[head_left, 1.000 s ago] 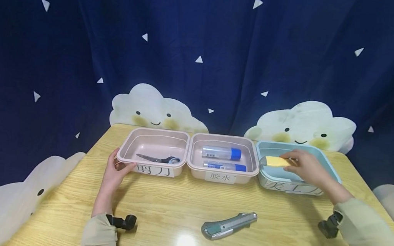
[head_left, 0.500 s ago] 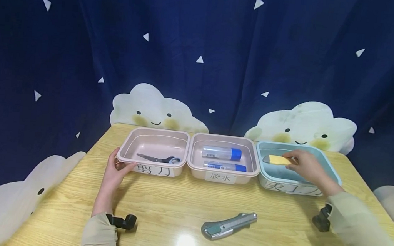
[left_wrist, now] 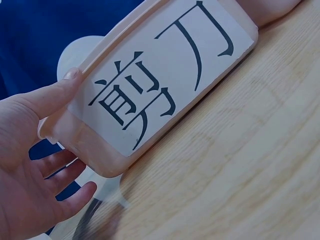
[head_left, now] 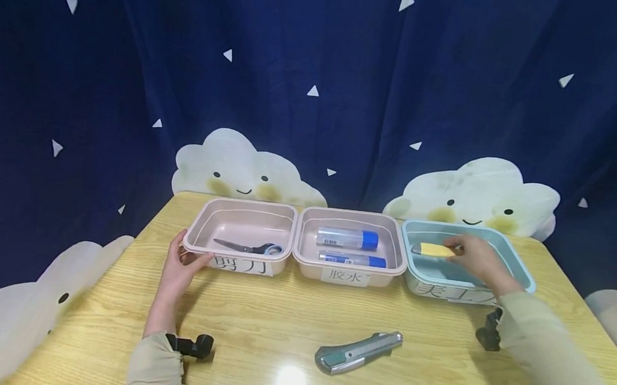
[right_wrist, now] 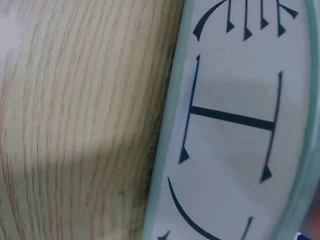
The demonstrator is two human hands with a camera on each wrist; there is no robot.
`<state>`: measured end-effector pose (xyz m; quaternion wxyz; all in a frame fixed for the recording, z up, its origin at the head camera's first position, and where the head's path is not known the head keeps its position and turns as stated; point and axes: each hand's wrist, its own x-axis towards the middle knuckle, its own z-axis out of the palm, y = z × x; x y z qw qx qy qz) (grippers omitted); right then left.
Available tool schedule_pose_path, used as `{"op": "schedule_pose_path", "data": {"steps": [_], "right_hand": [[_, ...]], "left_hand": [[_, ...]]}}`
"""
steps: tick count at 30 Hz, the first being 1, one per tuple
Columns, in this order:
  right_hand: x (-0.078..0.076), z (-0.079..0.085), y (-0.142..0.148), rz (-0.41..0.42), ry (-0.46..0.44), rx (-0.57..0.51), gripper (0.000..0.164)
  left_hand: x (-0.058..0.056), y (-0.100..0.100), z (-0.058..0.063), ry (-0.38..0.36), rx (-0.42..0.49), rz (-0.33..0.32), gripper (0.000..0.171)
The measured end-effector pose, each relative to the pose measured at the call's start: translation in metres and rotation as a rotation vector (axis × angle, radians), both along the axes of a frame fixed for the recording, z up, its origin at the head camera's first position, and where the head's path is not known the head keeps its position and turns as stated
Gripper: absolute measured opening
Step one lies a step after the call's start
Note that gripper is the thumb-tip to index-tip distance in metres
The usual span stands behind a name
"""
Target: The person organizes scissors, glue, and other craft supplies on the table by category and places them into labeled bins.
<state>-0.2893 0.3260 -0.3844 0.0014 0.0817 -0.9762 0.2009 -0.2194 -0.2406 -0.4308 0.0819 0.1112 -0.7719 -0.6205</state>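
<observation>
In the head view, my right hand pinches one end of a yellow utility knife with a grey tip, inside the blue bin. That bin's labelled front fills much of the right wrist view. My left hand holds the front left corner of a pink bin. The left wrist view shows its thumb on the labelled front and the other fingers by the side wall. Scissors lie in this bin. On the table sits a grey-green utility knife.
Between the two bins stands a second pink bin, with two blue-capped glue tubes lying in it. All three bins form a row along the back of the wooden table. A dark blue curtain hangs behind.
My right hand keeps its pinch on the yellow knife, which has shifted slightly to the right and lower into the blue bin. The right forearm has swung left. My left hand stays put.
</observation>
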Motion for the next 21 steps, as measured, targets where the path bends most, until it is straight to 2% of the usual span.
{"op": "schedule_pose_path", "data": {"steps": [7,21], "right_hand": [[-0.007,-0.01,0.001,-0.007,-0.041,-0.006,0.037],[-0.018,-0.019,-0.001,-0.071,-0.111,0.007,0.04]], "left_hand": [[0.001,-0.001,0.0,-0.008,-0.003,0.0,0.092],[0.001,0.0,0.001,0.006,0.003,-0.003,0.091]]}}
